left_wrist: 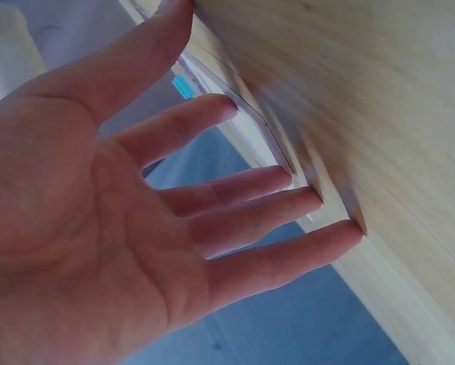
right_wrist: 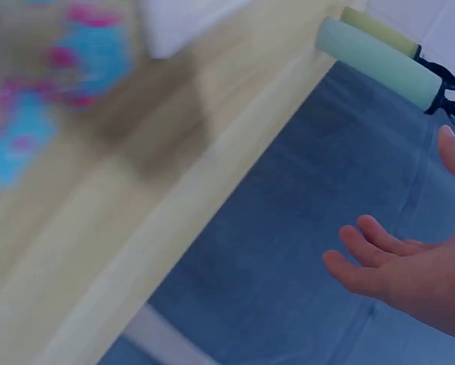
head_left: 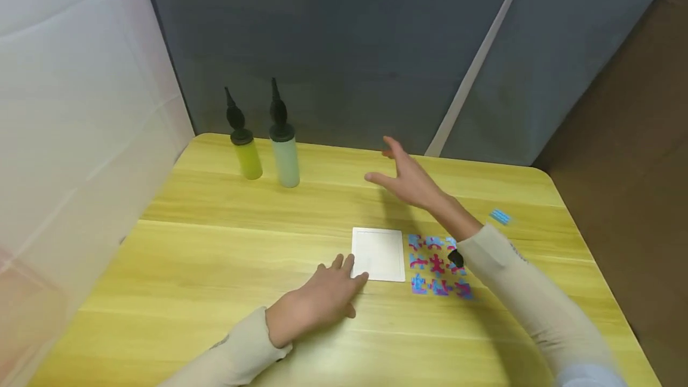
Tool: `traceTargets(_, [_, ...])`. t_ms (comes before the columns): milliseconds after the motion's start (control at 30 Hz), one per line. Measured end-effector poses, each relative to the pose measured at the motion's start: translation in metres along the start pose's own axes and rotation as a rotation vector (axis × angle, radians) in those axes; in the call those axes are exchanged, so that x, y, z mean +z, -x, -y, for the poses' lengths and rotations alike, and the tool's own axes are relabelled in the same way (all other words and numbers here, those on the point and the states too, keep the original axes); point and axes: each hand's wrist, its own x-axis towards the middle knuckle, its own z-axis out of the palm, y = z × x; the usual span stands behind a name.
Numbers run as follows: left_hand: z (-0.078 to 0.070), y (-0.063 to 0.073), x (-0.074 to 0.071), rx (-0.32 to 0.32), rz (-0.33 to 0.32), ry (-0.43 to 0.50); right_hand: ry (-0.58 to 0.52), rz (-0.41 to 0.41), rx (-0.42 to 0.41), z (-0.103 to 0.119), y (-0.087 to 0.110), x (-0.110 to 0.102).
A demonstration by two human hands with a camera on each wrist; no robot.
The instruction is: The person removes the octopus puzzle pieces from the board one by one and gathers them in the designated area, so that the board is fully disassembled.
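A white square board with a raised rim (head_left: 378,255) lies on the table. My left hand (head_left: 325,294) has its spread fingers at the board's left edge, thumb over the near left part. In the left wrist view the left palm (left_wrist: 121,220) faces the camera, fingers straight and nothing held. Beyond the board, my right hand (head_left: 411,181) is raised over the table, fingers loosely spread and holding nothing. Right of the board, pink and blue jigsaw pieces (head_left: 436,264) lie apart in rows. The right forearm partly covers the rightmost ones.
Two balloon hand pumps stand at the back left, one yellow-green (head_left: 249,162) and one pale green (head_left: 286,163), both with black tops. A small light blue block (head_left: 500,216) lies at the right. A dark fabric wall (head_left: 344,46) rises behind the wooden table (head_left: 215,267).
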Motion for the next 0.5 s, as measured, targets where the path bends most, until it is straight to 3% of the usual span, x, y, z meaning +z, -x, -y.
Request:
traceTargets(233, [0.011, 0.006, -0.001, 0.03, -0.036, 0.004, 0.052, -0.03, -0.001, -0.025, 0.041, 0.008])
traceTargets(500, [0.034, 0.008, -0.016, 0.054, -0.046, 0.155, 0.161, -0.028, -0.086, -0.036, 0.078, 0.0])
